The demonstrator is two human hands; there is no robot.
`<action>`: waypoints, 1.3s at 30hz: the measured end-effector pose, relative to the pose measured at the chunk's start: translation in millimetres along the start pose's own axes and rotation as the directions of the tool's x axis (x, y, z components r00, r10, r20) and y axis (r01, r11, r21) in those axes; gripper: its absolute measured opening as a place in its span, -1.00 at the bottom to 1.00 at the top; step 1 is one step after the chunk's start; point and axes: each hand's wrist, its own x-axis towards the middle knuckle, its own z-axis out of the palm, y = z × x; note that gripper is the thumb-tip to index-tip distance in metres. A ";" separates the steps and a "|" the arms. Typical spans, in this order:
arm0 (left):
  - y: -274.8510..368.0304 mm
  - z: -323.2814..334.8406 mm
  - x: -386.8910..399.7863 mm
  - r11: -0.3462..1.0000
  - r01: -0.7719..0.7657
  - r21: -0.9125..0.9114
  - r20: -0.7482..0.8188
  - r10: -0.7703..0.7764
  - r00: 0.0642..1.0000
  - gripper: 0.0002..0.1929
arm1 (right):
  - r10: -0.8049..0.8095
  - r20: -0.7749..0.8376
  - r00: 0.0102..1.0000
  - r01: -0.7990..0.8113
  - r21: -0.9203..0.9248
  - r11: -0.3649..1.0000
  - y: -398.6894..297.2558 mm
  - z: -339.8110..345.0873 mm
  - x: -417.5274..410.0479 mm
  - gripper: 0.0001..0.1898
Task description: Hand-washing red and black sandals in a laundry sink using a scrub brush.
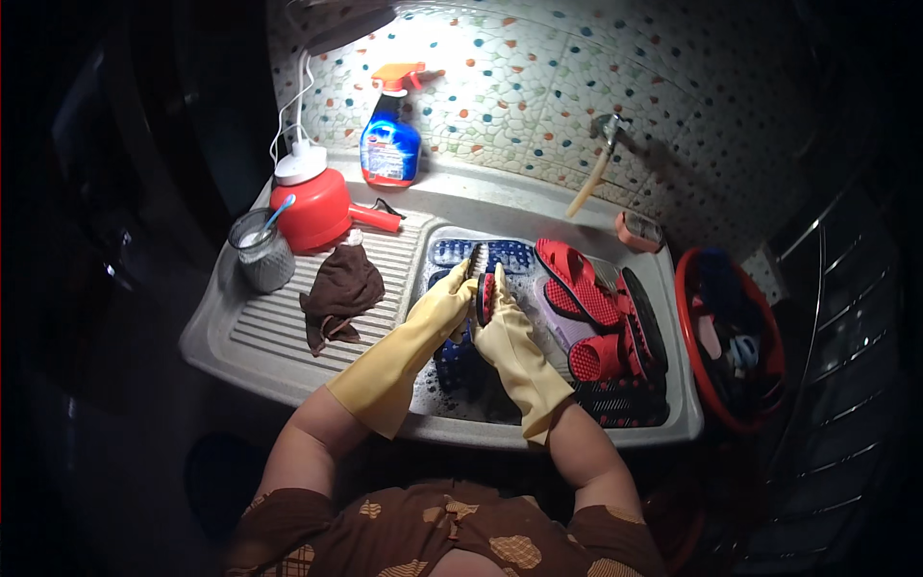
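Both hands wear pale yellow rubber gloves and meet over the sink basin. From the fingers of my left hand (pixel 448 299) juts what looks like a small dark brush (pixel 474 261) with pale bristles. My right hand (pixel 505 328) grips a red-and-black slipper (pixel 485 299), seen on edge, its far part hidden by the gloves. Just beyond lies a blue slipper with white dots (pixel 510 255). Below my wrists, more dark blue dotted footwear (pixel 461 364) sits in sudsy water, partly covered by my arms. Several red slippers (pixel 577 281) are heaped at the basin's right.
On the ribbed drainboard (pixel 274 324) stand a red kettle-like vessel (pixel 314 205), a glass jar (pixel 263 252) and a brown cloth (pixel 342 288). A spray bottle (pixel 391 137), a tap with hose (pixel 598 166) and a pink-backed brush (pixel 639 231) line the back. A red tub (pixel 689 339) adjoins right.
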 end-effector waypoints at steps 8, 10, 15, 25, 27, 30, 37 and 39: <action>29.2 32.1 -14.2 0.981 -0.065 0.184 -0.033 0.073 0.997 -0.45 | 0.114 0.154 0.981 -0.112 -0.026 0.993 12.5 -22.6 4.7 -0.02; 30.3 30.7 -16.6 0.981 -0.088 0.175 0.022 0.085 0.996 -0.48 | 0.211 0.179 0.961 -0.205 -0.052 0.977 1.9 -27.7 3.2 -0.01; 35.6 27.6 -20.9 0.962 -0.046 0.269 0.028 0.040 0.999 -0.50 | 0.431 0.241 0.870 -0.411 -0.131 0.902 -30.0 -46.6 -1.2 0.01; 82.6 116.3 -65.8 0.909 0.060 0.413 0.088 -0.105 0.991 -0.56 | 0.227 -0.074 0.971 -0.234 -0.108 0.966 180.6 54.2 62.5 0.02; 52.3 66.2 -68.0 0.914 -0.085 0.396 -0.193 0.174 0.966 -0.56 | 0.023 0.186 0.982 -0.027 0.023 0.999 19.1 -6.4 19.5 -0.09; 55.2 54.0 -43.4 0.693 0.051 0.719 -0.197 0.133 0.971 -0.52 | 0.073 0.050 0.996 -0.059 -0.250 0.966 14.7 29.9 16.3 -0.54; 15.2 47.3 -26.0 0.447 -0.040 0.894 -0.090 0.266 0.960 -0.51 | 0.008 -0.040 0.999 -0.041 -0.974 0.222 18.7 129.9 38.6 -0.43; -2.5 34.9 13.8 0.980 -0.109 0.167 -0.221 0.144 0.965 -0.55 | 0.162 -0.120 0.980 -0.133 -0.989 0.069 6.6 144.2 47.5 -0.42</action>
